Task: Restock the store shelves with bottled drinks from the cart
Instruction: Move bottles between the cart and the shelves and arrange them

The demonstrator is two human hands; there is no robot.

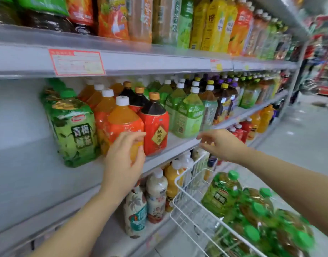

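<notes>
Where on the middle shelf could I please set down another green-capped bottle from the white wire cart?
Free: the bare white shelf stretch left of the green-labelled tea bottles. Crowded rightward: orange juice bottles, one gripped by the left hand, then red-labelled dark bottles.

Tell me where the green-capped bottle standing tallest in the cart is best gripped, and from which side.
Probably round the neck and shoulder of the green-capped bottle, coming from above: the wire cart and neighbouring bottles hem in its body, while its top pokes up free. The right hand is open nearby; the left hand grips an orange bottle on the shelf.
</notes>
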